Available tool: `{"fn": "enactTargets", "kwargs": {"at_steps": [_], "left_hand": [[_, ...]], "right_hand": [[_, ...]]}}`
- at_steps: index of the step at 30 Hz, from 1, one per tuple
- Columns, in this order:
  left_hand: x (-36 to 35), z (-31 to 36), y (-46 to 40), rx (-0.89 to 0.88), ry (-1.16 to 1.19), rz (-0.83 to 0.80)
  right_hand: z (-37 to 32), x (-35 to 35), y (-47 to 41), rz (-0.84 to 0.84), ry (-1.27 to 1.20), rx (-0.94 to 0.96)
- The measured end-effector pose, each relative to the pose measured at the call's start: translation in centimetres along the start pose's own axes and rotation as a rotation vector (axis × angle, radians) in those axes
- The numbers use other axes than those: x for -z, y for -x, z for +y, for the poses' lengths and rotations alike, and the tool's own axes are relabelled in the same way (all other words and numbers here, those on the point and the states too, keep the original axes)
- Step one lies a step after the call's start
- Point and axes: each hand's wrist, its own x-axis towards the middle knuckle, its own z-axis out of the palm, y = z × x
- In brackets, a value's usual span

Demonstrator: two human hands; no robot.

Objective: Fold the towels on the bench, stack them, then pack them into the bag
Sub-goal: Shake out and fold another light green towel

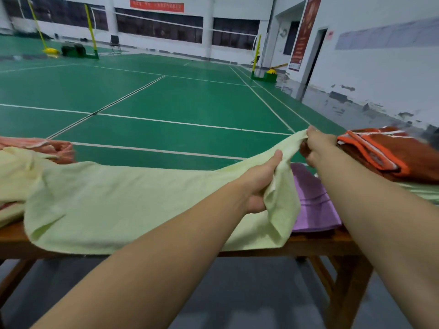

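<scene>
Head cam: you're gripping the pale green towel (123,205) w/ both hands, left hand (259,184) bunching its near edge, right hand (313,148) pinching the far corner. It's draping over the counter (316,245), partly covering a purple towel (313,203), orange bag (380,153) at right.

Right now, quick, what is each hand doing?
Left hand: closed, holding the near corner of the light green towel.
Right hand: closed, fingers pinching the towel's far corner.

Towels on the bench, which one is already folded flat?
The purple towel, lying folded flat beside the orange bag. The pale green towel is spread out, gripped by both hands; the pink one is bunched.
</scene>
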Motion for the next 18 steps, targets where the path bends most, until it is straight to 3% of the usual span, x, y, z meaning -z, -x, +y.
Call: {"fn": "enactTargets", "kwargs": {"at_steps": [8, 18], "left_hand": [[2.0, 0.6, 1.3, -0.030, -0.002, 0.037], [10.9, 2.0, 8.8, -0.180, -0.204, 0.247]], "right_hand": [[1.3, -1.4, 1.0, -0.047, 0.097, 0.035], [4.6, -9.2, 7.8, -0.327, 0.045, -0.008]]}}
